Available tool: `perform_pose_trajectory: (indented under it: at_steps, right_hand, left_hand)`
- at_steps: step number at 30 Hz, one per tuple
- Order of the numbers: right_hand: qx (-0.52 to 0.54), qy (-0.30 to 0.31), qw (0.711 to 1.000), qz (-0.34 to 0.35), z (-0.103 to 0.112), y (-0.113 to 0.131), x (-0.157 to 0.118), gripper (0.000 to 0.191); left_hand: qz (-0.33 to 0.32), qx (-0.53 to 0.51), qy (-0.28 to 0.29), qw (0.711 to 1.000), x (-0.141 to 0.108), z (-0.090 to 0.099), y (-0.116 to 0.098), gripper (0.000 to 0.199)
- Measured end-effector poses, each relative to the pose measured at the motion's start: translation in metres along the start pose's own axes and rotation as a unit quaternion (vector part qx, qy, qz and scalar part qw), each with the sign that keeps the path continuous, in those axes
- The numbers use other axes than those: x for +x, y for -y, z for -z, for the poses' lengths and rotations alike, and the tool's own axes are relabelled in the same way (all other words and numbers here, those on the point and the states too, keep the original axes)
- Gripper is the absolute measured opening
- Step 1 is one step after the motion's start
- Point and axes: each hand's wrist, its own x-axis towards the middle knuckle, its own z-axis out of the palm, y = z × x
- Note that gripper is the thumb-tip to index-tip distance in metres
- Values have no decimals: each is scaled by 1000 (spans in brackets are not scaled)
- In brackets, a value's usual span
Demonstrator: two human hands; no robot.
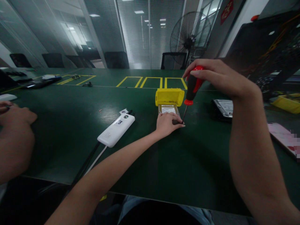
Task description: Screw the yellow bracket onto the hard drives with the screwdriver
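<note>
My right hand [211, 73] grips the top of a red and black screwdriver [193, 86] from above. Its shaft slants down and left, the tip meeting the right side of a hard drive [168, 108] near my left fingertips. My left hand [168, 123] lies over the near part of the drive, fingers closed around its edge and hiding much of it. A white label shows on the drive's top. Just behind it stands a yellow plastic bin [170, 97] with small dark bits inside, perhaps screws.
A white power bank [116, 129] with cables lies left of my forearm. Another hard drive [223, 108] and a pink phone-like slab [283, 137] sit at right. Another person's arm [16, 134] rests at far left. Yellow tape outlines [152, 78] mark the green table.
</note>
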Motion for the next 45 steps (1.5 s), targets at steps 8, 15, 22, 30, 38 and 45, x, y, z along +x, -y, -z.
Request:
perform_pose_trajectory:
  at_steps: [8,15,22,30,38,45]
  right_hand:
    - [-78,-27,996,44,-2,1,-1,35]
    - [-76,-37,996,25,-5,2,0,33]
    - [-26,-9,1000,2,1,3,1,26]
    - [-35,-16,999,14,0,6,-3,31]
    - [-49,-11,999,10,0,8,-1,32]
    - [-86,-10,996,-1,0,5,-1,33]
  left_hand:
    - [1,-1,2,1000,1,-2,1,23]
    - [-3,2,-3,1000,2,-3,0,22]
    - [-3,-1,-5,1000,1,-3,2,21]
    - [-6,0,-1,1000,0,-1,2,21]
    - [1,9,4,1000,1,-2,2,22]
    - [-1,2,-5,1000,1,-2,2,20]
